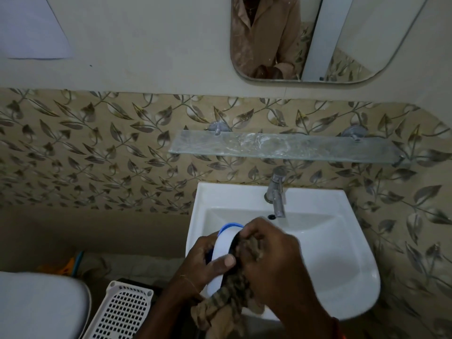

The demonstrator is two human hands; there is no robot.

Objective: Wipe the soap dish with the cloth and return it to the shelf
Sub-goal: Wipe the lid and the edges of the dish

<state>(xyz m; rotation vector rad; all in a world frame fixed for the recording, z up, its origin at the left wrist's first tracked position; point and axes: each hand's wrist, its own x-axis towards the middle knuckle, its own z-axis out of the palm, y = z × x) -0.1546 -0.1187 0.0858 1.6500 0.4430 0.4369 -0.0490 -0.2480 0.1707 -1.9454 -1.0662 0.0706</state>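
While over the glossy basin [318, 253], smooth oval soap dish [221, 253] in left hand [200, 260], crumpled cloth [234, 287] in right hand [274, 260].

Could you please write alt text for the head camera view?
Over a white sink, a left hand holds a white and blue soap dish while the right hand wipes it with a brown cloth. The glass shelf above is bare.

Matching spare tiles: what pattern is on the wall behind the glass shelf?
Grey-brown leaves on vines over beige wall tiles, head view.

left hand [204, 261] grips soap dish [223, 248] | right hand [271, 260] presses cloth [227, 297] | over sink [342, 253]
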